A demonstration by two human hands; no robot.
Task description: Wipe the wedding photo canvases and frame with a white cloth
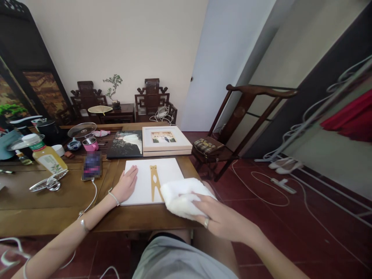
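Note:
My right hand (213, 217) grips a fluffy white cloth (183, 195) over the lower right corner of a white board (142, 180) on the wooden table. The fingers are partly sunk in the cloth. My left hand (127, 185) lies flat on the board's left edge, its fingers together and stretched out. Between the two hands a yellow-tan figure (154, 178) with an animal-like head and two long legs shows on the board. Whether it is printed or a separate piece I cannot tell. The cloth hides part of its right leg.
Behind the board are a framed photo (167, 141) and a dark picture panel (124, 143). To the left lie a phone (92, 166) on a white cable, a pink cup (90, 144) and a bottle of yellow liquid (46, 155). A wooden chair (244, 116) stands beyond the table's right end.

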